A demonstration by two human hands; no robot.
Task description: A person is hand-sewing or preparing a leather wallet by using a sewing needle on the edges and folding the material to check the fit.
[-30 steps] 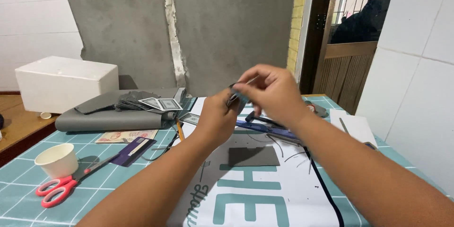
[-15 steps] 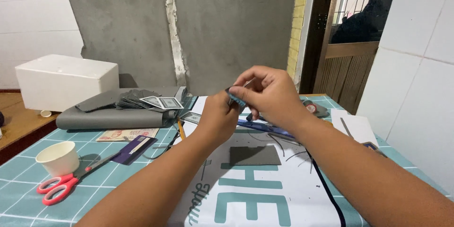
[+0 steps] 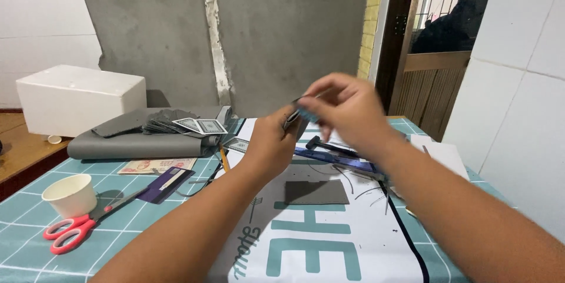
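Teal tiled table [image 3: 35,242], grey concrete wall [image 3: 282,30]

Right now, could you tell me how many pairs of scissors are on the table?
1: the red-handled scissors lie at the table's left edge, just in front of the paper cup. The person's arms cover part of the table, so another pair could be hidden.
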